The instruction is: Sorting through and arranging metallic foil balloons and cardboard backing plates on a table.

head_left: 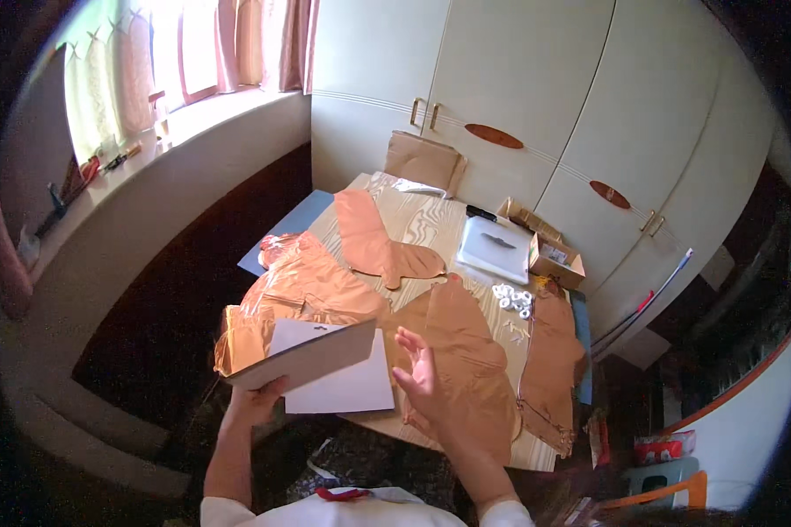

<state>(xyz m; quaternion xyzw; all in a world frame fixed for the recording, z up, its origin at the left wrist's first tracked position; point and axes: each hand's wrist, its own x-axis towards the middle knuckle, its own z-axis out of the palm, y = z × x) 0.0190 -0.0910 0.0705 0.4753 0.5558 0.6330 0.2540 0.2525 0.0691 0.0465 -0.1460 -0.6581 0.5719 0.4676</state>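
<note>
My left hand [259,401] grips the lower left corner of a flat grey card [316,356], tilted up off the table. Partly under it, at the table's near edge, a white card [356,386] with a small hanger slot lies flat. To the right, my right hand [424,373] is raised with its fingers apart and nothing in them. It hovers over a large flat rose-gold foil piece [466,338], which looks like an uninflated balloon. Crumpled shiny foil [316,281] is heaped left of it. Another flat foil piece [365,233] lies farther back.
On the table's right side are small white rolls [512,300], a long foil piece [549,360], a whitish flat case [494,249] and an open cardboard box [556,261]. Brown cardboard [422,161] leans against the cabinet [510,79]. A stool [664,483] stands lower right.
</note>
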